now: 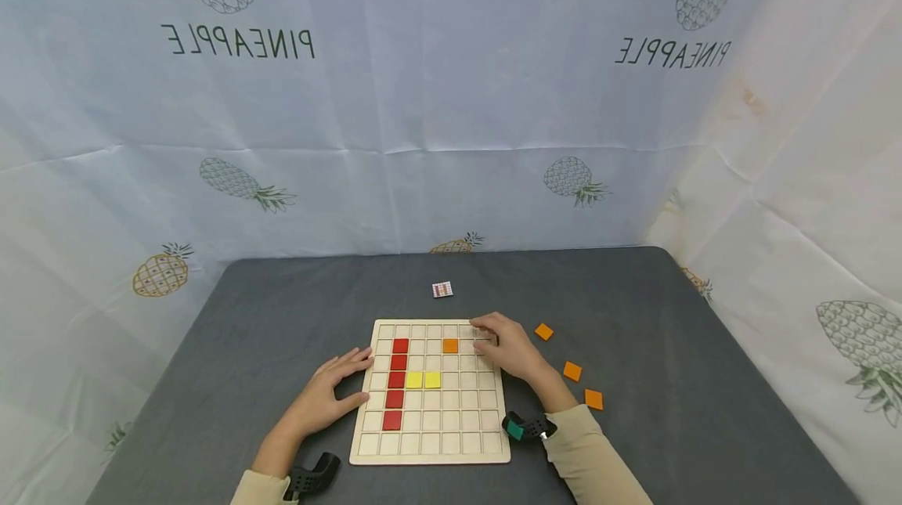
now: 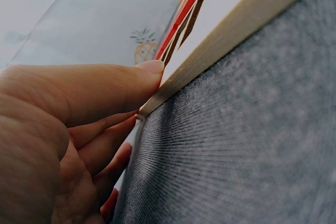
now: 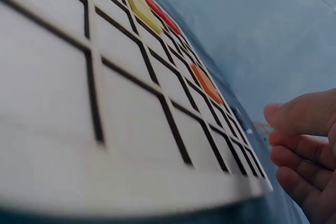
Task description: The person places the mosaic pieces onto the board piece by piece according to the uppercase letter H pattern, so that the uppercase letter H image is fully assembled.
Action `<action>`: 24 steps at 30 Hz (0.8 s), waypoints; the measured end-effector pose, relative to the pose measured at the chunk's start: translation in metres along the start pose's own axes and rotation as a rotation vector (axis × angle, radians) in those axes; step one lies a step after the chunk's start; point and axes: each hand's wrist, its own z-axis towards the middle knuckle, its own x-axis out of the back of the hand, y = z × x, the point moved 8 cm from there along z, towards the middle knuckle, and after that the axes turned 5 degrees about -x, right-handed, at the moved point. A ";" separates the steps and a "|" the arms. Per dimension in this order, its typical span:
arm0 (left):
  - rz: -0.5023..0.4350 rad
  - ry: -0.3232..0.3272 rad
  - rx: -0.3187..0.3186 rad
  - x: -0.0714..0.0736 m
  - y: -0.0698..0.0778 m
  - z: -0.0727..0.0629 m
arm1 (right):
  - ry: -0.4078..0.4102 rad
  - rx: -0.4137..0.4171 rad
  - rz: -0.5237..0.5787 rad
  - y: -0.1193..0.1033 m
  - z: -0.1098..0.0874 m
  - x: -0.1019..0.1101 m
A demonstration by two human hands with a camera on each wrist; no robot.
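A pale wooden grid board lies flat on the table. Several red square tiles form a column in its left part, with two yellow tiles beside the middle one. Near the top sits one orange tile. My left hand rests against the board's left edge, thumb and fingers spread and touching the rim. Over the upper right corner hovers my right hand, its fingers loosely bent. In the right wrist view no tile shows between the thumb and fingers.
To the right of the board, three loose orange tiles lie on the dark grey table. A small patterned card lies beyond the board's far edge. Pineapple-printed cloth hangs behind and at the sides.
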 end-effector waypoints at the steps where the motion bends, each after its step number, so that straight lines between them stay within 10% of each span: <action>1: -0.001 0.000 0.002 0.000 0.000 0.000 | 0.009 -0.002 -0.003 0.003 -0.002 0.004; 12: -0.005 -0.003 0.005 0.000 0.001 0.000 | 0.185 0.054 -0.015 0.035 -0.025 0.051; 24: 0.003 0.009 -0.003 0.000 0.001 0.000 | 0.197 -0.126 0.065 0.077 -0.038 0.079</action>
